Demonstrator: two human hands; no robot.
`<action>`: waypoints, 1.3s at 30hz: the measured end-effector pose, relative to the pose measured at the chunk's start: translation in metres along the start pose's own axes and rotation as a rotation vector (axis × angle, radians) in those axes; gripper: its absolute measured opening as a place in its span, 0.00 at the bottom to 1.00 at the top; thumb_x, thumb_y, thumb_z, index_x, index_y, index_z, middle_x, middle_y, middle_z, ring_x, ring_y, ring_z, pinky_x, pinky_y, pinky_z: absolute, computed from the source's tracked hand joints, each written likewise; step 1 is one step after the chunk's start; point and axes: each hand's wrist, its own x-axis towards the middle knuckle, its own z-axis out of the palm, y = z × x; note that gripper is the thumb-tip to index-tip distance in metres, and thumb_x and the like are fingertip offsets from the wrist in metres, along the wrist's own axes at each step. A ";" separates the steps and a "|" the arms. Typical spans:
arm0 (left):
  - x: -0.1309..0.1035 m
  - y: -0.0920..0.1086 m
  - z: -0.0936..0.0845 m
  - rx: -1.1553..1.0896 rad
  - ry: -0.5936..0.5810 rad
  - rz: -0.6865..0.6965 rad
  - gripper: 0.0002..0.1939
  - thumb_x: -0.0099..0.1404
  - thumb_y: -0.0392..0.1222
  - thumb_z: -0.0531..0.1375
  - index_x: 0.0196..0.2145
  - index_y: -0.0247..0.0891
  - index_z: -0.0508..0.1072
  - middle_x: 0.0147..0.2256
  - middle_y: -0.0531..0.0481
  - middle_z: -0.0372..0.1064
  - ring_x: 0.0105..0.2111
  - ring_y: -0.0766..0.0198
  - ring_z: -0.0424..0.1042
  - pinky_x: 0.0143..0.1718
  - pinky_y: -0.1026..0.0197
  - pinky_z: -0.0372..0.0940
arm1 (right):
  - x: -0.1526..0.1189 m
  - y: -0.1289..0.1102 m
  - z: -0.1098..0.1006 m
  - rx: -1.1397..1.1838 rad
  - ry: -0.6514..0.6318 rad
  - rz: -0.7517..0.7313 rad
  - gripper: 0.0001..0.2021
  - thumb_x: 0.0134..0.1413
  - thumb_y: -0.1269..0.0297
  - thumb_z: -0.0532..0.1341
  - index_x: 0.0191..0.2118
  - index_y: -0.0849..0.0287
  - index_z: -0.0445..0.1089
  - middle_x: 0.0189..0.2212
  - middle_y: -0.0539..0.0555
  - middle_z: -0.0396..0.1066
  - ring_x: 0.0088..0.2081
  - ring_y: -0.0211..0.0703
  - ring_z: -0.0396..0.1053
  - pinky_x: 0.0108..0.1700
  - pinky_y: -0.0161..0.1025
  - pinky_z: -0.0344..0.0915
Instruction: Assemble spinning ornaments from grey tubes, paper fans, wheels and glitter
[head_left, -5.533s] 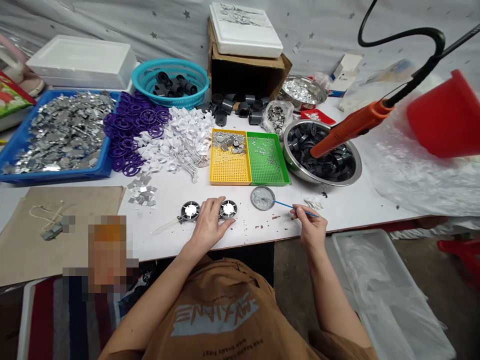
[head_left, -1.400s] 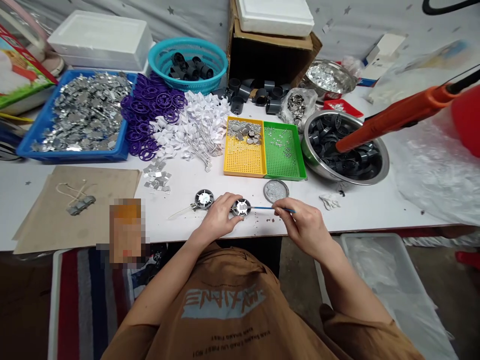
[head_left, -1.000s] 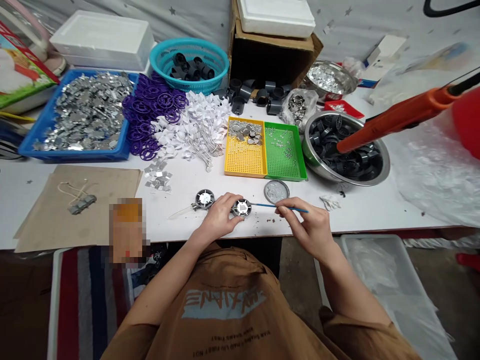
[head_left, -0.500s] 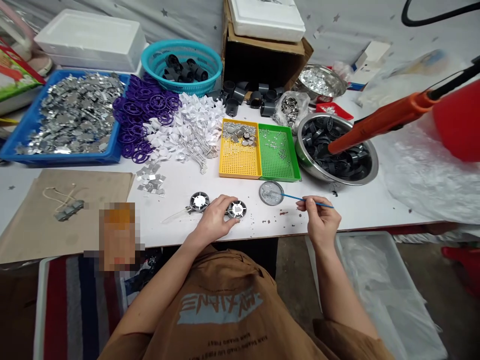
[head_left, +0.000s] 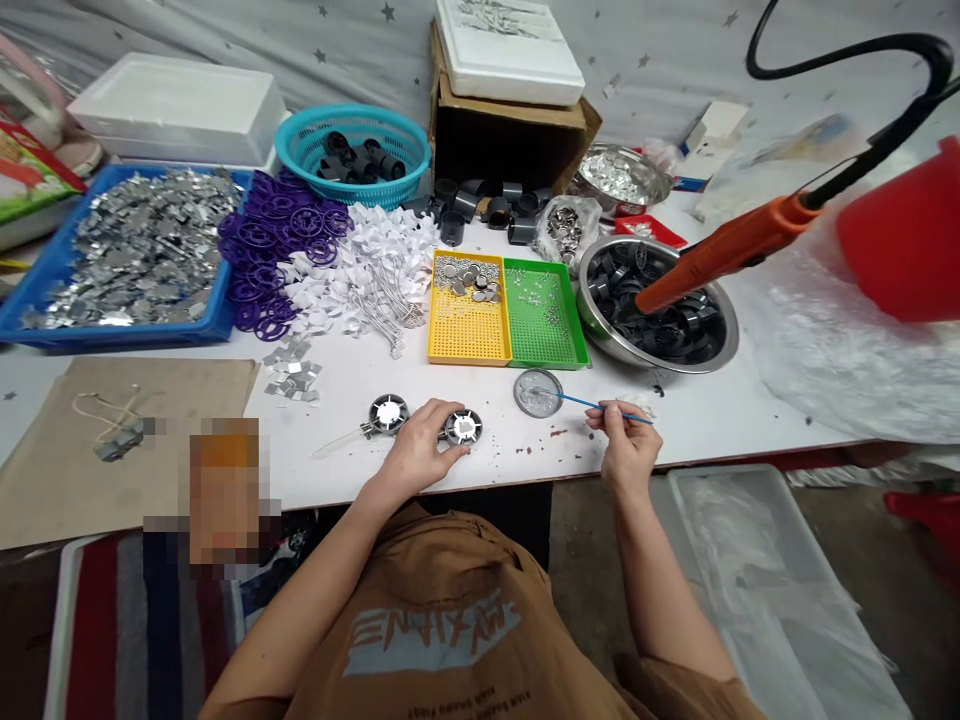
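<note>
My left hand has its thumb and fingers around the edge of a small round black part with a white, spoked face. Just left of that hand lies a similar round part with a thin pale wire trailing from it. Pinched in my right hand is a thin blue stick. The stick's far end dips into a shallow round dish of clear, glossy stuff. Small dark crumbs lie on the white table between my hands.
Yellow and green trays hold small metal bits behind the dish. A steel bowl of black rings stands right, beneath an orange tool. Purple rings, white pieces and a blue tray of metal plates lie left.
The camera view has tilted and shifted slightly, so the whole scene sits a bit lower and further left. Both hands keep their holds, and the stick's end remains in the dish.
</note>
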 end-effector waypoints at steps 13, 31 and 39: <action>0.000 -0.003 0.001 0.001 0.012 -0.001 0.23 0.58 0.38 0.64 0.51 0.41 0.66 0.47 0.46 0.67 0.48 0.55 0.69 0.51 0.51 0.66 | 0.008 0.028 0.000 0.270 0.042 0.415 0.14 0.42 0.57 0.71 0.31 0.62 0.71 0.23 0.52 0.76 0.23 0.35 0.73 0.27 0.32 0.72; -0.001 -0.002 0.000 -0.028 -0.007 -0.018 0.23 0.58 0.38 0.64 0.51 0.40 0.66 0.48 0.45 0.67 0.47 0.55 0.69 0.50 0.51 0.66 | 0.015 0.032 -0.011 0.248 -0.007 0.459 0.17 0.43 0.52 0.70 0.31 0.62 0.70 0.21 0.50 0.74 0.21 0.34 0.72 0.25 0.31 0.72; -0.001 -0.004 0.002 -0.018 0.002 -0.017 0.23 0.58 0.39 0.64 0.51 0.40 0.65 0.47 0.45 0.67 0.47 0.54 0.69 0.49 0.51 0.66 | 0.017 0.032 -0.010 0.264 0.037 0.440 0.19 0.46 0.50 0.68 0.27 0.60 0.64 0.18 0.47 0.71 0.18 0.32 0.69 0.22 0.29 0.70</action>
